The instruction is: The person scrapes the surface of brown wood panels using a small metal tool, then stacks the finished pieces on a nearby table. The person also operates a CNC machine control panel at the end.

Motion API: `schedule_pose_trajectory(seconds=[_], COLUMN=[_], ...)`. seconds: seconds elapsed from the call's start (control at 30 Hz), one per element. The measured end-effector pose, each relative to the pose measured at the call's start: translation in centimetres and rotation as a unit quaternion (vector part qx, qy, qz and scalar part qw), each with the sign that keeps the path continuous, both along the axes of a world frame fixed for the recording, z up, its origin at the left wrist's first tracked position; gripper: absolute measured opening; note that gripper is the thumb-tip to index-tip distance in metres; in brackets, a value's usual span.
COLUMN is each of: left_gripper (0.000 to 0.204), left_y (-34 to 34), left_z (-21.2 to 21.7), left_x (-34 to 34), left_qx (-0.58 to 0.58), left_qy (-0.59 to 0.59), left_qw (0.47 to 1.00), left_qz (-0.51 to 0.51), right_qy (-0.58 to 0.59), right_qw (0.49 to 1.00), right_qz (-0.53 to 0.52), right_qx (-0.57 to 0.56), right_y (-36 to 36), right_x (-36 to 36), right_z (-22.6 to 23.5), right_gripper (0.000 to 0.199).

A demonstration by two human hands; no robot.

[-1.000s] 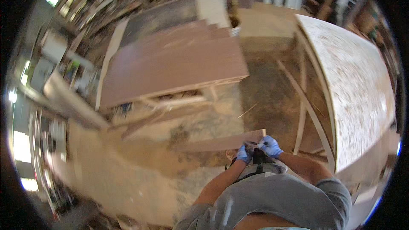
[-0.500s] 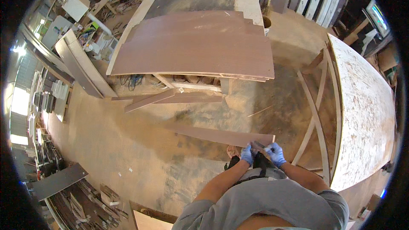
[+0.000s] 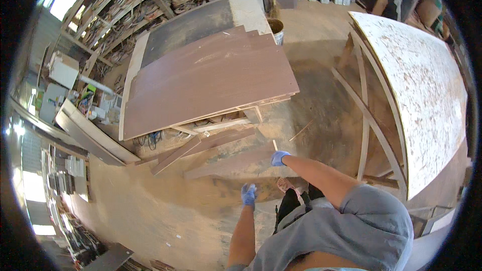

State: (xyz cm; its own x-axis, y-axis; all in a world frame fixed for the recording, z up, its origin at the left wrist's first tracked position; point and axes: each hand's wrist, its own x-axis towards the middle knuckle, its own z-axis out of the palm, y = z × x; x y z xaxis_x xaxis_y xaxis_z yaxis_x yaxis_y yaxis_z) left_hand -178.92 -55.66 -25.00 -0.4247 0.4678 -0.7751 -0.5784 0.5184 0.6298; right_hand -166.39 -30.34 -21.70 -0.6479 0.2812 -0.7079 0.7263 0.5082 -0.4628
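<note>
A long brown board point(image 3: 228, 162) lies slantwise in front of me, its outline partly smeared. My right hand point(image 3: 279, 158), in a blue glove, is closed on the board's right end, though its fingertips are partly hidden. Nearer to me and to the left, my left hand point(image 3: 248, 194), also gloved in blue, is held over the floor. Its fingers are apart and hold nothing; a gap separates it from the board.
Ahead stands a low table stacked with broad brown panels point(image 3: 211, 78). More brown strips point(image 3: 201, 145) lie on the floor before it. A white-topped table point(image 3: 416, 90) with crossed wooden legs is on the right. A bucket point(image 3: 275, 31) stands behind.
My left hand has come off the board's right end and moved left, opening. The board has moved forward with my right hand at its end. My view has turned rightward.
</note>
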Motion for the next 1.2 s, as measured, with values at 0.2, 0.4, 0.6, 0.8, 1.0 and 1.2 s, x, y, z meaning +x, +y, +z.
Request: schedule_pose_trajectory(seconds=[0.2, 0.4, 0.6, 0.8, 1.0, 1.2], left_gripper=[0.050, 0.041, 0.032, 0.025, 0.035, 0.034], left_y=[-10.2, -3.5, 12.8, 32.5, 49.5, 65.4], left_z=[-0.4, -2.7, -5.7, -7.5, 1.3, 13.2], left_x=[-2.2, 2.9, 5.0, 6.9, 20.0, 31.0], left_qx=[-0.083, -0.159, 0.015, 0.076, 0.158, 0.202], left_qy=[-0.038, -0.032, 0.213, 0.166, 0.196, -0.119], left_qw=[0.994, 0.979, 0.825, 0.841, 0.844, 0.915], left_qz=[0.066, -0.126, -0.524, -0.509, -0.474, -0.328], right_qy=[0.102, 0.097, 0.181, 0.317, 0.363, 0.419], right_qw=[0.992, 0.937, 0.723, 0.656, 0.549, 0.620], right_qz=[-0.073, -0.327, -0.643, -0.679, -0.750, -0.656], right_qx=[-0.005, -0.079, -0.176, -0.083, -0.062, -0.103], right_y=[-1.2, 1.9, 10.3, 22.9, 33.4, 41.2], right_x=[5.7, 18.5, 28.9, 37.9, 44.4, 38.0], right_z=[3.8, 4.5, 7.5, 11.0, 12.9, 13.8], right_gripper=[0.027, 0.035, 0.023, 0.020, 0.019, 0.016])
